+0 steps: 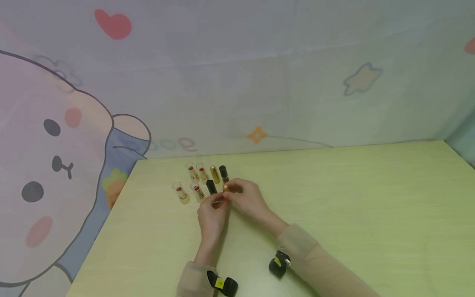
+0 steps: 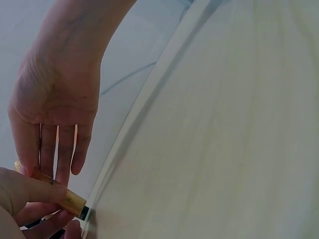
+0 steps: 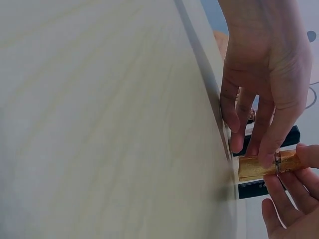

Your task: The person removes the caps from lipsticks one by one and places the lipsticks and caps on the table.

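A gold lipstick tube (image 3: 255, 169) stands upright at the table, with both hands on it. My left hand (image 1: 212, 216) grips its lower body, the thumb pressed along the gold side in the left wrist view. The tube's rounded upper end is pinched by my right hand (image 1: 250, 200), between thumb and fingertips. A seam ring (image 3: 278, 163) shows between the two grips. Right beside the hands stand a black lipstick (image 1: 211, 187) and, behind, another black tube (image 1: 224, 172). Fingers hide most of the held tube in the head view.
Left of the hands stand several lipsticks in clear caps, among them a front-left one (image 1: 181, 194) and a back one (image 1: 191, 171). A gold bullet-shaped tube (image 1: 215, 174) stands in the back row. Behind the pale table (image 1: 352, 206) hangs a printed cloth (image 1: 222, 82).
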### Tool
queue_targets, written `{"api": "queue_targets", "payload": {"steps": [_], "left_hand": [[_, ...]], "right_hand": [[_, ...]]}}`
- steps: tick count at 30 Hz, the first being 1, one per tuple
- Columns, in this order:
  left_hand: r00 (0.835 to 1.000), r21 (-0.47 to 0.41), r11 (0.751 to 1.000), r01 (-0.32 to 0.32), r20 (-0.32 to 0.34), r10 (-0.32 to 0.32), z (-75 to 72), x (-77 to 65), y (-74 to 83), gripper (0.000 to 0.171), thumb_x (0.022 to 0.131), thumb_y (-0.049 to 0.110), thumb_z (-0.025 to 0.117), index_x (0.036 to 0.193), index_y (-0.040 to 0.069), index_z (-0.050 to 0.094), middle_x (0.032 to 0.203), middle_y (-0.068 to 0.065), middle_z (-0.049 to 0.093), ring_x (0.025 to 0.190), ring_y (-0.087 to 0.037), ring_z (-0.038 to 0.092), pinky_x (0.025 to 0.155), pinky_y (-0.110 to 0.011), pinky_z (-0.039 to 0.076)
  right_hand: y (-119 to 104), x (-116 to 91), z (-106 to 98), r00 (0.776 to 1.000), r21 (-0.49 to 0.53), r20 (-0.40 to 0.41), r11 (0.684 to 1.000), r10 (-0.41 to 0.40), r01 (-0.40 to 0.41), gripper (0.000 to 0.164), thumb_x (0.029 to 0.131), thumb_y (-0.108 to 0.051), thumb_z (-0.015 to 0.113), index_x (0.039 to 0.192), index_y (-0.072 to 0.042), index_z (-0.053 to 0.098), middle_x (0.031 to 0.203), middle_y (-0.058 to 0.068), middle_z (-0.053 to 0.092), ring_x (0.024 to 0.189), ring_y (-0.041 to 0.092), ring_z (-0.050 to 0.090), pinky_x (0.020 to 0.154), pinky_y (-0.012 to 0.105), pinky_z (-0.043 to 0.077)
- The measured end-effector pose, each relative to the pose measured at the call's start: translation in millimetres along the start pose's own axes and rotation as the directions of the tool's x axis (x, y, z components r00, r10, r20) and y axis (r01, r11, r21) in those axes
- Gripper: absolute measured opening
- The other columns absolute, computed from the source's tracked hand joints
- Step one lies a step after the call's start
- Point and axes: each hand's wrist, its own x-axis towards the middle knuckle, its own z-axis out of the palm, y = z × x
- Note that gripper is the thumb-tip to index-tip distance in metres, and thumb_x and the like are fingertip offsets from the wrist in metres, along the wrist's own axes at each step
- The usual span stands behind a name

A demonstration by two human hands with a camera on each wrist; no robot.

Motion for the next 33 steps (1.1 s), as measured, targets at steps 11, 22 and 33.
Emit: {"api": "queue_targets", "payload": {"steps": [11, 22, 33], "left_hand": [[0.999, -0.065, 0.998, 0.001, 0.040, 0.002, 0.9, -2.0, 10.0, 0.015, 0.082, 0.011, 0.072, 0.097, 0.007, 0.075, 0.095, -0.012, 0.073, 0.085, -0.024, 0.067, 0.077, -0.033, 0.052], [0.996, -0.115, 0.993, -0.028, 0.084, 0.038, 6.2, -3.6, 17.1, 0.019, 0.082, 0.010, 0.073, 0.100, 0.006, 0.074, 0.098, -0.012, 0.072, 0.092, -0.025, 0.065, 0.082, -0.035, 0.052], [0.985, -0.139, 0.988, -0.073, 0.147, 0.093, 19.7, -4.7, 24.6, 0.020, 0.082, 0.010, 0.072, 0.102, 0.008, 0.073, 0.101, -0.010, 0.072, 0.097, -0.025, 0.065, 0.091, -0.043, 0.049]], "right_hand": [[-5.8, -1.9, -11.1, 0.999, 0.018, -0.019, 0.999, -0.029, 0.030, 0.023, 0.084, -0.004, 0.070, 0.106, 0.000, 0.069, 0.107, 0.015, 0.072, 0.101, 0.031, 0.068, 0.092, 0.040, 0.053], [-5.0, -4.3, -24.8, 1.000, 0.023, -0.023, 1.000, -0.007, 0.008, 0.026, 0.086, -0.008, 0.068, 0.111, -0.001, 0.067, 0.112, 0.016, 0.070, 0.106, 0.031, 0.067, 0.094, 0.039, 0.053], [4.3, -7.1, -45.9, 0.999, -0.001, -0.042, 1.000, -0.013, 0.013, 0.029, 0.087, -0.012, 0.068, 0.114, -0.002, 0.066, 0.114, 0.017, 0.070, 0.109, 0.033, 0.066, 0.097, 0.042, 0.051]]}}
